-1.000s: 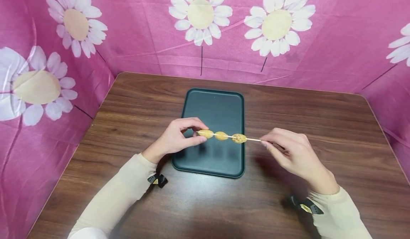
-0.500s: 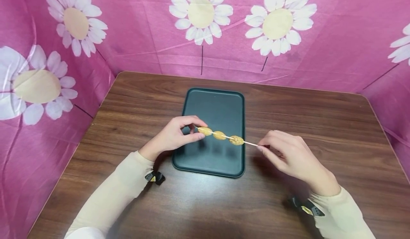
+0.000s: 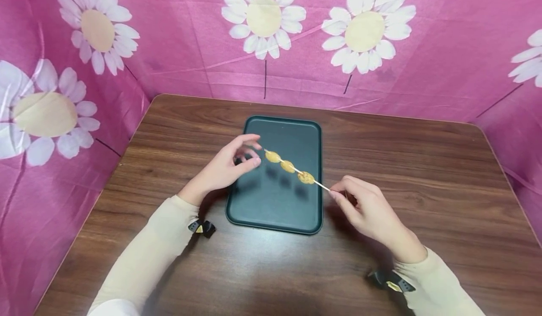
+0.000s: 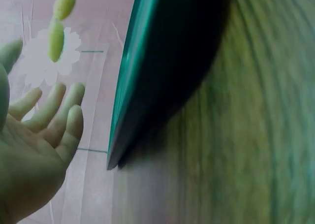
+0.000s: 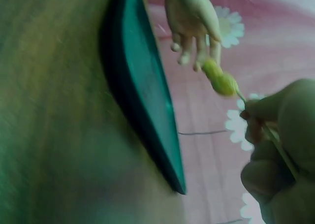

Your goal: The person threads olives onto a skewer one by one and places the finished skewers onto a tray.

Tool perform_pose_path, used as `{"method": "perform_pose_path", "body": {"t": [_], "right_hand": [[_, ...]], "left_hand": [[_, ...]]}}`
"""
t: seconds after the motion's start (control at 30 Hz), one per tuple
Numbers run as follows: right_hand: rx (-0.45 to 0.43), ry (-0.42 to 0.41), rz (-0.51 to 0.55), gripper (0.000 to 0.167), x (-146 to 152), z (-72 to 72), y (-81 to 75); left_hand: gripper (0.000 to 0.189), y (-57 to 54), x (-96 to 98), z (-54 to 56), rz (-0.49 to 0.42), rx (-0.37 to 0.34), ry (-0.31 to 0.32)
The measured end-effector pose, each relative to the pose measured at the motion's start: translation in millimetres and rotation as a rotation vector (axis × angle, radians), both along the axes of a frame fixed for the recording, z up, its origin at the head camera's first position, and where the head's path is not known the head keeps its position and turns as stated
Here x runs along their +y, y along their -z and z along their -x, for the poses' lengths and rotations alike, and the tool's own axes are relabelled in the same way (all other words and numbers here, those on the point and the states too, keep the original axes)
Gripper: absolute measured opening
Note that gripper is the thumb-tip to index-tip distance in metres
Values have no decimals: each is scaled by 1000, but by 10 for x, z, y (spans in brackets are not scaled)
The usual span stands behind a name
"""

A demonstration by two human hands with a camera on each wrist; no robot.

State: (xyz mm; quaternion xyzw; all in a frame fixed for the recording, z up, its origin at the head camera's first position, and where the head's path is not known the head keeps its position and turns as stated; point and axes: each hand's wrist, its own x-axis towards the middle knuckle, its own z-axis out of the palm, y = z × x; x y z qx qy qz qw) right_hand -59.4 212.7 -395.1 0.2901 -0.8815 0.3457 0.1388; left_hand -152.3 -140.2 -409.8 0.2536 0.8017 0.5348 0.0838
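A thin wooden skewer point(image 3: 322, 185) carries three yellow, oval, potato-like pieces point(image 3: 287, 166), the one nearest the right hand rougher and speckled. My right hand point(image 3: 366, 208) pinches the bare end of the skewer between thumb and fingers, and the stick runs back into the palm in the right wrist view. The skewer slants up to the left, held above a dark green tray point(image 3: 275, 208) with shadows below it. Just left of the skewer's tip is my left hand point(image 3: 220, 168), its fingers spread and relaxed, holding nothing. In the left wrist view, two yellow pieces point(image 4: 56, 41) hang beyond its fingertips.
The tray lies on a brown wood-grain table point(image 3: 402, 151), its low raised rim all round. A pink cloth with white daisies point(image 3: 264, 17) hangs behind the table and along both sides. Each wrist wears a small black device point(image 3: 202, 228).
My left hand has let go of the skewer's tip end and drawn back to the upper left. My right hand has shifted left, and the skewer now tilts more steeply.
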Motion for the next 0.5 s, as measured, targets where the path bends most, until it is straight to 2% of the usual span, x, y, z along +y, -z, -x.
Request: {"method": "perform_pose_path", "body": {"t": [0.1,0.23,0.4,0.5], "right_hand": [[-48,127,-9,19,-96,3,62],[-84,268,-21,11,-261,57,138],[-121,353,-15,9,-458,177,186],[-180,376,-14,10,-531,263,200]], "left_hand": [[50,3,-34,2,26,-30,-41],[43,19,-52,-3,67,-38,-37],[39,34,-45,-19,96,-44,-22],[38,32,-31,-32,96,-40,-19]]}}
